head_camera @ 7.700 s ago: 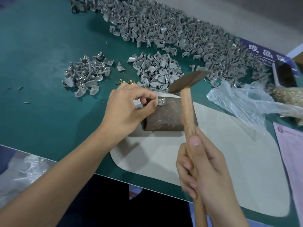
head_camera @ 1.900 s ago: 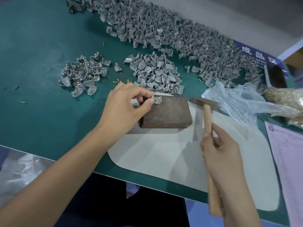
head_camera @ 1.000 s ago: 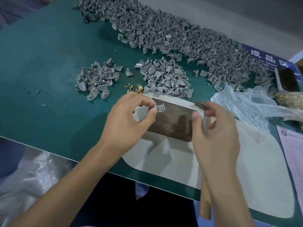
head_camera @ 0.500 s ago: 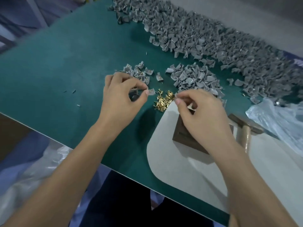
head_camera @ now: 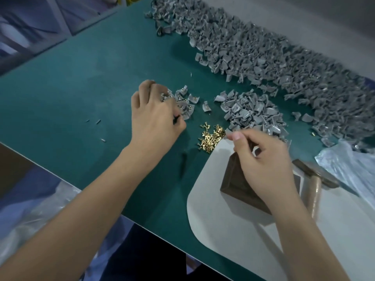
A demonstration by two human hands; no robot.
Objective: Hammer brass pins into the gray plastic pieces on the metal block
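Pinching a gray piece point(head_camera: 228, 132) in our right hand point(head_camera: 263, 159), we hovered just right of the brass pins point(head_camera: 211, 136); our left hand point(head_camera: 154, 116), curled, touched the finished pile point(head_camera: 185, 102), metal block point(head_camera: 239, 187) beneath.

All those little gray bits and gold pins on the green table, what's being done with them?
A person is fitting brass pins into gray plastic pieces. Right now no hammering is happening: the hammer lies on the pale mat beside the metal block. The left hand rests on the small pile of pieces with pins in them, while the right hand pinches a fresh gray piece near the loose pins. A much bigger heap of gray pieces stretches along the far side.
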